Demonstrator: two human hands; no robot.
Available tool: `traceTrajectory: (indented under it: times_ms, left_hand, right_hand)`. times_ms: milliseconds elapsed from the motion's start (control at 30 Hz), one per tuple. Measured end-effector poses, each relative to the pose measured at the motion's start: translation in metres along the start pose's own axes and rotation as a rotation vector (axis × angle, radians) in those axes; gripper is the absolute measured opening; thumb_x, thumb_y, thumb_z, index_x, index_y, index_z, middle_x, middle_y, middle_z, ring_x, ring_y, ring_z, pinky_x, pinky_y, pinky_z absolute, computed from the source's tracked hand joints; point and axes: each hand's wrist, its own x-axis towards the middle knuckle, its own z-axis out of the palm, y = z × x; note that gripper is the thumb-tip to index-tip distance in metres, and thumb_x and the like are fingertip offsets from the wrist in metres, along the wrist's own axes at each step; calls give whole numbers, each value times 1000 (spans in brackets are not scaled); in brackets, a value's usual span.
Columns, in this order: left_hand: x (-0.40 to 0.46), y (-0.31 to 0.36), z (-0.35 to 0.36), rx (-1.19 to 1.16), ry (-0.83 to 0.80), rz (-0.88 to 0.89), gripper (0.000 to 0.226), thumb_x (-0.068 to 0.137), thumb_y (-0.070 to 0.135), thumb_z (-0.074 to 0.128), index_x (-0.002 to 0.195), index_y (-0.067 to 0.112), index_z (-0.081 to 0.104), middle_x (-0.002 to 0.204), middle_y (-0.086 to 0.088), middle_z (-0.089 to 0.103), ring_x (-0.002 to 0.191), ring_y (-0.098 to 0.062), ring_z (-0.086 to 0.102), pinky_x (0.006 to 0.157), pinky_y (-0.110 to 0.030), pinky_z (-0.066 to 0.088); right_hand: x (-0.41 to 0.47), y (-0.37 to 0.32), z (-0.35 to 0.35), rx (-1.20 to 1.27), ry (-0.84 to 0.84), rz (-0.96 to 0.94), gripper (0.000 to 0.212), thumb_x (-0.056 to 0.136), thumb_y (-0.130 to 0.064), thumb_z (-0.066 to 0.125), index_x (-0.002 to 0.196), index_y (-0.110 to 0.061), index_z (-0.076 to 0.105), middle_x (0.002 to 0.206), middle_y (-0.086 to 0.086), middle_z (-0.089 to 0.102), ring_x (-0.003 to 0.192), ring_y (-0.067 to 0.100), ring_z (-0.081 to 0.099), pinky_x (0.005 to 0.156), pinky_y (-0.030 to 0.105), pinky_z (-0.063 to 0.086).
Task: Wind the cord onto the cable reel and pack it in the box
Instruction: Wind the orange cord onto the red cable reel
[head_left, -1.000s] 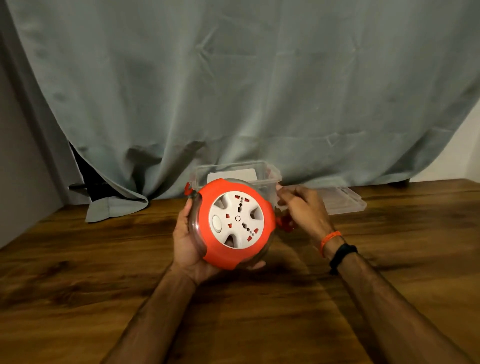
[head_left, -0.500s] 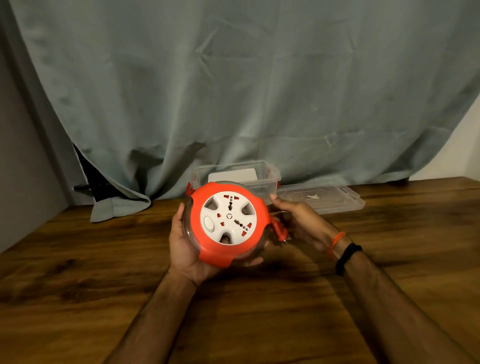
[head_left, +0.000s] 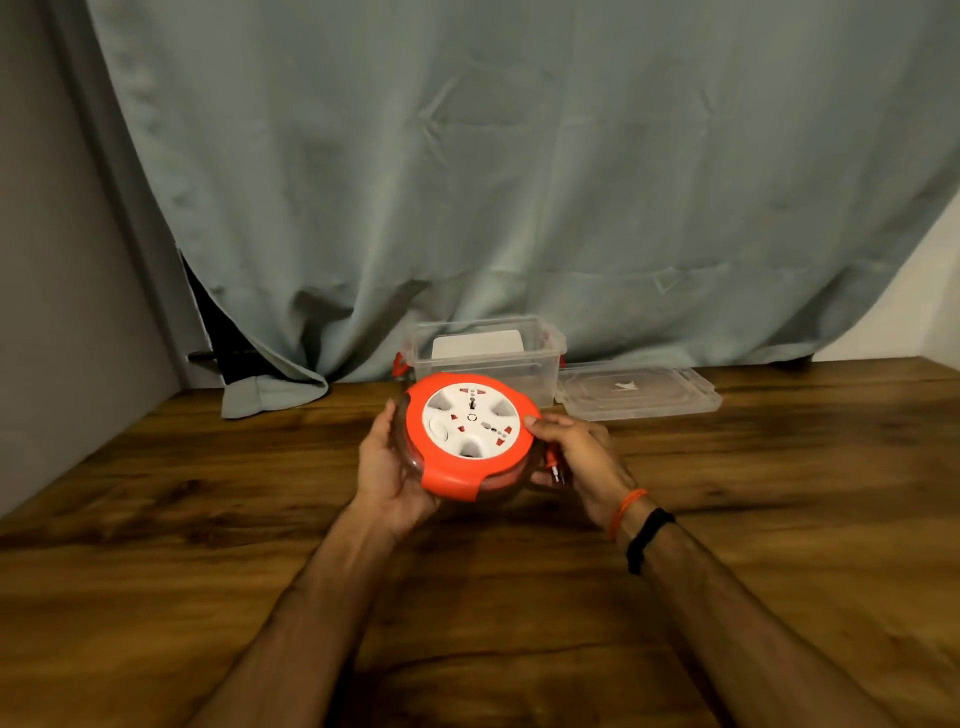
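Orange-rimmed round cable reel (head_left: 470, 435) — glossy white socket face — gripped between left hand (head_left: 387, 467) and right hand (head_left: 582, 457), fingers (head_left: 535, 422) curled.

Box (head_left: 483, 358) mouth open, unobstructed; lid (head_left: 636, 391) beside it; curtain (head_left: 519, 182) close behind.

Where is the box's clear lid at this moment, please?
In the head view, the lid lies flat on the wooden table, right of the open box, below the curtain.
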Motion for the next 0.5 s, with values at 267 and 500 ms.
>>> traceTrajectory:
  times_ms: [267, 500]
  left_hand:
    - [-38, 23, 3, 200, 275, 254, 35, 106, 10, 43, 137, -6, 49, 120, -22, 63, 95, -30, 64, 93, -48, 50]
    - [-68, 48, -46, 597, 563, 393, 34, 103, 5, 51, 136, 1, 51, 132, -19, 59, 110, -27, 60, 97, -40, 52]
  right_hand:
    - [-14, -9, 37, 22, 53, 68, 10, 87, -16, 68, 95, -21, 72, 81, -3, 74, 74, 13, 68, 51, 26, 54]
    - [-27, 9, 95, -91, 43, 84, 8, 88, -17, 67, 94, -21, 71, 83, -3, 72, 68, 6, 64, 46, 22, 50]
